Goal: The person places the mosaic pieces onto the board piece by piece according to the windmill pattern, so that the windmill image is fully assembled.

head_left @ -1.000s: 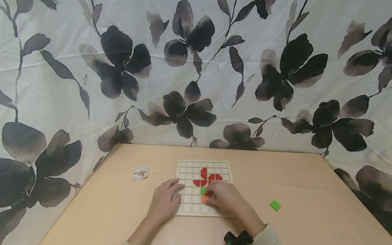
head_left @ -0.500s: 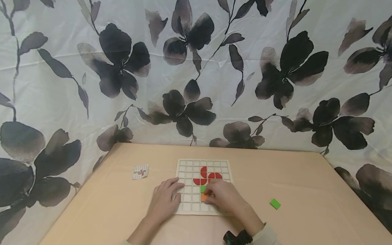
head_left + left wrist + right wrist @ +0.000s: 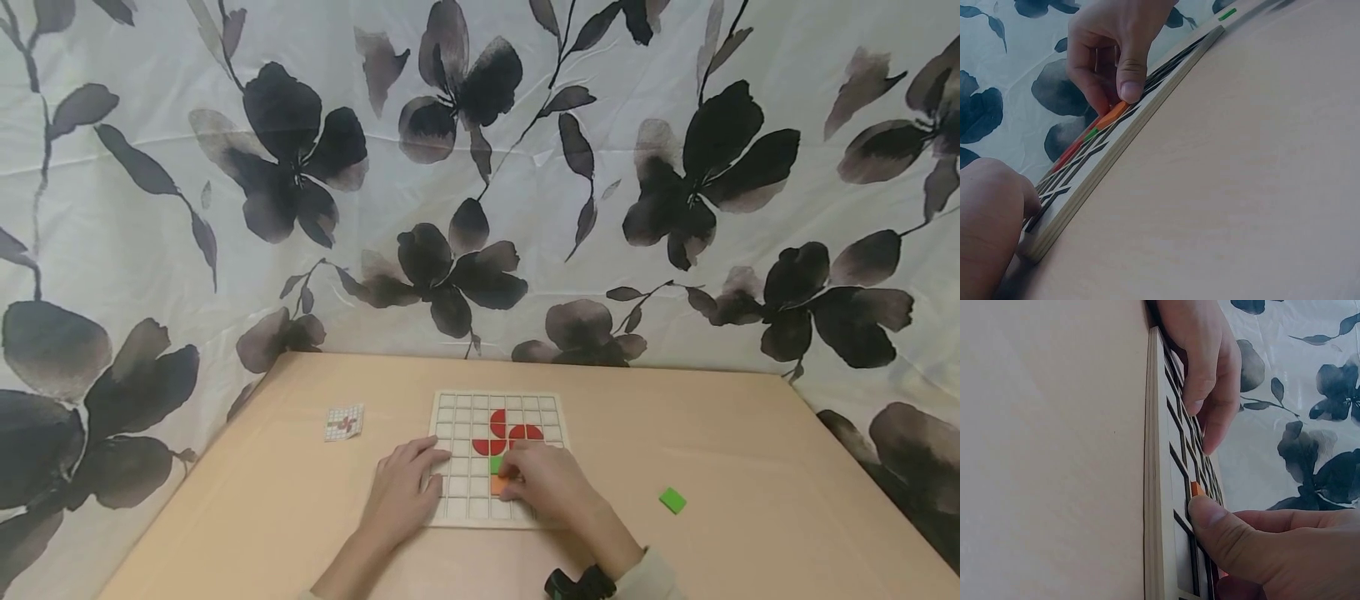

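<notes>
A pale square board (image 3: 454,415) with a raised grid lies on the table. Thumb and fingers of my right hand (image 3: 551,482) pinch an orange square tile (image 3: 497,485), which sits tilted at its grid cell in the left wrist view. Directly beyond it is a green square tile (image 3: 496,464), partly covered by the fingers. Several red rounded tiles (image 3: 490,447) fill cells farther up the board. My left hand (image 3: 403,487) rests on the board's left edge, fingers relaxed. In the right wrist view the orange tile (image 3: 1196,488) shows just past my right thumb.
Off to the right lies a loose green square tile (image 3: 672,500). A small printed card (image 3: 344,423) with a gridded pattern is at the board's upper left. Behind the table (image 3: 750,442) hangs a floral cloth (image 3: 570,275). A dark strapped device (image 3: 579,583) sits on my right wrist.
</notes>
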`<state>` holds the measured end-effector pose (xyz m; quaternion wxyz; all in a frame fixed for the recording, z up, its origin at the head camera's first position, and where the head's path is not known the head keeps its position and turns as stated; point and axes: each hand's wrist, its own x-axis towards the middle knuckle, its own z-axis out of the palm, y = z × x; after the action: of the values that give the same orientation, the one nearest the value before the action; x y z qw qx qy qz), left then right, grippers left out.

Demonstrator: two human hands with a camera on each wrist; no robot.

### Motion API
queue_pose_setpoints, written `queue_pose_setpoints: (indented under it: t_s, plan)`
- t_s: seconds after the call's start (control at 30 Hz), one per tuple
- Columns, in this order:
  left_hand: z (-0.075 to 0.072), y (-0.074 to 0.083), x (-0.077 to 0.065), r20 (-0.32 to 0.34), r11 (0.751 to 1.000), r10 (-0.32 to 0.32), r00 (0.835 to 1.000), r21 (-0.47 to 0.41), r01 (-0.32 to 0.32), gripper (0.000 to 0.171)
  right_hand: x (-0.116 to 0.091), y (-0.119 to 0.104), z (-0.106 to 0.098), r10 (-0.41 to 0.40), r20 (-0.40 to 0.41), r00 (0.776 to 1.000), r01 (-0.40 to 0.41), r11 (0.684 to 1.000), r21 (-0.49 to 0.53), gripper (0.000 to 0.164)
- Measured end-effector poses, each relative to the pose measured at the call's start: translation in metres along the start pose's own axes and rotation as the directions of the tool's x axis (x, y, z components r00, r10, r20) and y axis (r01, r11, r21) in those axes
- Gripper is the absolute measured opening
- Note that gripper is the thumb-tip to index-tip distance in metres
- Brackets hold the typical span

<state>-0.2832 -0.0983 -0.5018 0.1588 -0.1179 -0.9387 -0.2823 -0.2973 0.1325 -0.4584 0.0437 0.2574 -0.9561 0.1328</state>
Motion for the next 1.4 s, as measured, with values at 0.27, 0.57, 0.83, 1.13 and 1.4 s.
queue_pose_setpoints:
  t_s: [0.27,0.57,0.83,1.13,1.4]
  plan:
    - [0.0,0.001,0.0,-0.011,1.0,0.02,1.0,-0.006,-0.02,0.028,-0.001,-0.001,0.0,0.023,-0.006,1.0,-0.023,1.0,-0.003,0.021]
    - [-0.001,0.001,0.0,-0.015,0.999,0.031,0.999,-0.005,-0.032,0.029,-0.003,0.0,-0.001,0.052,0.008,0.999,-0.052,0.998,0.024,0.022]
    - [0.001,0.001,-0.001,-0.005,0.999,0.032,0.999,-0.001,-0.032,0.029,-0.005,0.001,-0.002,0.058,0.045,0.997,-0.06,0.997,0.042,0.026]
    - [0.005,0.001,-0.001,-0.002,1.0,0.015,1.0,-0.006,-0.015,0.028,-0.008,0.009,-0.013,0.098,0.047,0.994,-0.102,0.991,0.088,0.034]
    - [0.003,0.001,0.001,-0.003,1.0,-0.001,1.0,0.0,0.001,0.028,-0.025,0.036,-0.041,0.303,-0.065,0.951,-0.294,0.948,0.121,0.034]
